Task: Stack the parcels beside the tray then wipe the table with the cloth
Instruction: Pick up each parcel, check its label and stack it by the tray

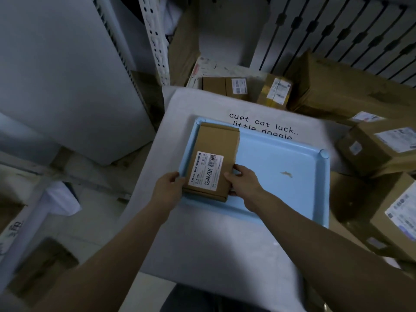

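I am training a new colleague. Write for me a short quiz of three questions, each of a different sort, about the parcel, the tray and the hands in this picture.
1. True or false: the flat parcel lies beside the blue tray, on the bare table.
2. Which hands hold the parcel? A) left hand only B) right hand only C) both
3. Fill in: the white label on the parcel faces ____.

Key: 1 false, it is in the tray's left part; 2 C; 3 up.

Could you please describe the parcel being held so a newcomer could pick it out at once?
Find the light blue tray on the white table. Along its left side lies a flat brown parcel, gripped by the left hand and right hand. Unlike the surrounding boxes, its label reads 12V4A-5525.
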Action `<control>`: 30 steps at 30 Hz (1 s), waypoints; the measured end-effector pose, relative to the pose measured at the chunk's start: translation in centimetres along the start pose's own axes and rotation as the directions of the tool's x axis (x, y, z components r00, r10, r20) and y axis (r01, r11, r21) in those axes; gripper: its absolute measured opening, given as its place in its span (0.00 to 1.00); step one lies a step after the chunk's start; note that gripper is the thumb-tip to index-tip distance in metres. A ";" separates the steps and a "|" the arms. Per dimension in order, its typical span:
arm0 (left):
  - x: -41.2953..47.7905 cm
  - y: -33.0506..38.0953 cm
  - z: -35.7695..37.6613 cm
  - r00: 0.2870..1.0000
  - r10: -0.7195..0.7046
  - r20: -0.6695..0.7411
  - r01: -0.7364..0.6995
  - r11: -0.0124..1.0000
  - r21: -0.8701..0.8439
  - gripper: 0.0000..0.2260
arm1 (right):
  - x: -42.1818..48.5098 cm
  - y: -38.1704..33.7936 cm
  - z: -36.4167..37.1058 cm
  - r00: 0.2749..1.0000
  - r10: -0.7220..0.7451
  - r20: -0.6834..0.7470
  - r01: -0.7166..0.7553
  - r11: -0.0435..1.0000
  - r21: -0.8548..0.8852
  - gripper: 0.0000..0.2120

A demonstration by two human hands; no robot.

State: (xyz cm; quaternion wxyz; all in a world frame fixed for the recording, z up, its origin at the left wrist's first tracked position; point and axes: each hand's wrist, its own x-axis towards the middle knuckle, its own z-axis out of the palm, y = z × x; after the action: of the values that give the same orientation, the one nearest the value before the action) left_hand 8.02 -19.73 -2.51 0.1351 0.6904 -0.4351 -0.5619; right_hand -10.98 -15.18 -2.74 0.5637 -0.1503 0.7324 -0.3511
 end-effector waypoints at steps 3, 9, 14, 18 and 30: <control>0.3 -0.4 0.0 1.000 0.022 -0.021 -0.022 1.000 0.011 0.18 | 0.5 0.1 0.6 1.000 -0.001 0.021 0.003 0.994 -0.109 0.17; 0.9 -0.1 0.0 0.995 0.027 -0.092 -0.022 0.998 0.054 0.17 | -0.4 0.6 -0.8 1.000 -0.022 0.006 0.023 0.975 -0.219 0.28; 0.1 2.4 2.1 0.933 0.223 -0.283 -0.163 0.962 0.221 0.15 | -2.7 1.6 -4.6 0.991 -0.076 -0.107 0.060 0.988 -0.143 0.23; -1.8 5.3 6.0 0.889 0.377 -0.258 -0.329 0.920 0.213 0.11 | -5.4 2.5 -9.2 0.951 -0.193 -0.242 0.191 0.981 -0.031 0.13; -12.4 7.5 25.3 0.906 0.314 0.284 -0.353 0.931 0.096 0.04 | -11.8 9.0 -28.3 0.671 -0.305 -0.676 0.360 0.931 -0.062 0.07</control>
State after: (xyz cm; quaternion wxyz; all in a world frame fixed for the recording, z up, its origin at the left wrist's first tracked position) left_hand -17.85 -7.19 2.31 0.1194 0.5327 -0.6007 -0.5841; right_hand -31.99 8.16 2.95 0.1912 -0.1217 0.8323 -0.5058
